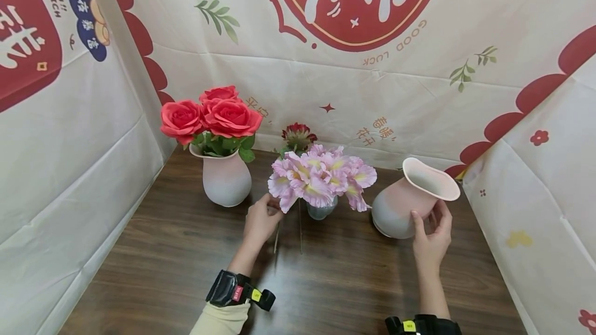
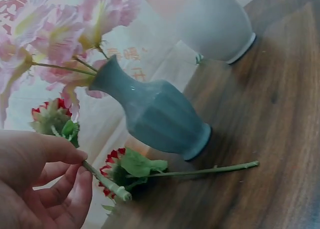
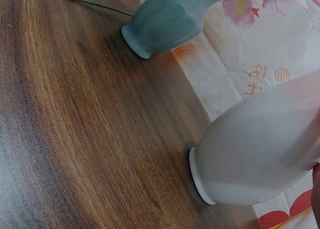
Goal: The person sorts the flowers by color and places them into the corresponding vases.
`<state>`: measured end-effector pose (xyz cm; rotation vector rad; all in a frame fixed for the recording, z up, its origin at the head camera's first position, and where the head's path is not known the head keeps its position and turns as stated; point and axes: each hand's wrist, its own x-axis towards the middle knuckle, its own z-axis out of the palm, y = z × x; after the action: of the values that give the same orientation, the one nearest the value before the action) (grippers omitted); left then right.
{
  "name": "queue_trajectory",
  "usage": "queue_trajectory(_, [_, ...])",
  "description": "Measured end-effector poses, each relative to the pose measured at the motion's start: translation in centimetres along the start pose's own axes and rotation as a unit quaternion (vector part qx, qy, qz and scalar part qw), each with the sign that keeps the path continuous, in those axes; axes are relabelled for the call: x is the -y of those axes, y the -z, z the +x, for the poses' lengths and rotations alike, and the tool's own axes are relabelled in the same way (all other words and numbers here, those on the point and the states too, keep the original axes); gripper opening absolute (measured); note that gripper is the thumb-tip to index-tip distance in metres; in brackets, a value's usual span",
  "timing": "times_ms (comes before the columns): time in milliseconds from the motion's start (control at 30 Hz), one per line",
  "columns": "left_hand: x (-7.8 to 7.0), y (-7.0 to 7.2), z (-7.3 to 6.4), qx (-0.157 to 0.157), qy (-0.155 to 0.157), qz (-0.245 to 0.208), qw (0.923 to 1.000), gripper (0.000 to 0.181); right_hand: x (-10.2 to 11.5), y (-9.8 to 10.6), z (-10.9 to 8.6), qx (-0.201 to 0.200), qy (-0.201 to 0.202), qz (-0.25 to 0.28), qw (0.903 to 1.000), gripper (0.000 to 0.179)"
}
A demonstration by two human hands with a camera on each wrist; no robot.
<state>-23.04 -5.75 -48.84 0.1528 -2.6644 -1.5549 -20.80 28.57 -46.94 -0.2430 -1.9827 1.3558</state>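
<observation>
My left hand [image 1: 262, 219] pinches a thin green stem [image 2: 106, 181] between thumb and fingers. At the stem's far end, in the left wrist view, is a red flower [image 2: 52, 115]. Another red flower [image 2: 114, 174] with green leaves lies on the table close by. My right hand [image 1: 433, 234] grips the side of a pink and grey vase [image 1: 396, 208], thumb on the near side. This vase leans to the right in the head view, its base at the table. Between my hands stands a small blue-green vase [image 2: 165, 116] holding pink-purple flowers [image 1: 321, 174].
A second pink and grey vase [image 1: 225, 180] with red roses [image 1: 233, 117] stands at the back left. Printed cloth walls [image 1: 298, 92] rise behind and on both sides of the brown wooden table [image 1: 326, 288].
</observation>
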Motion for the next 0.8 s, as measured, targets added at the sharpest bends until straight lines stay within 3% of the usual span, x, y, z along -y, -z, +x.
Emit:
queue_trajectory(233, [-0.7,0.7,0.1,-0.05,-0.026,-0.042,0.9975,0.014,0.0,0.0,-0.1,-0.003,0.002,0.001,1.0,0.057])
queue_trajectory(433, [-1.1,1.0,0.0,-0.108,-0.07,-0.093,0.9873,0.021,-0.1,0.0,-0.1,-0.003,0.0,0.002,1.0,0.058])
queue_trajectory(567, [-1.7,1.7,-0.3,-0.118,-0.078,-0.116,0.983,0.026,-0.1,0.0,-0.1,-0.001,-0.002,-0.003,1.0,0.058])
queue_trajectory(800, [-3.3,3.4,-1.7,-0.135,-0.112,-0.104,0.9791,0.025,-0.2,0.1,0.0,0.002,-0.006,-0.004,1.0,0.058])
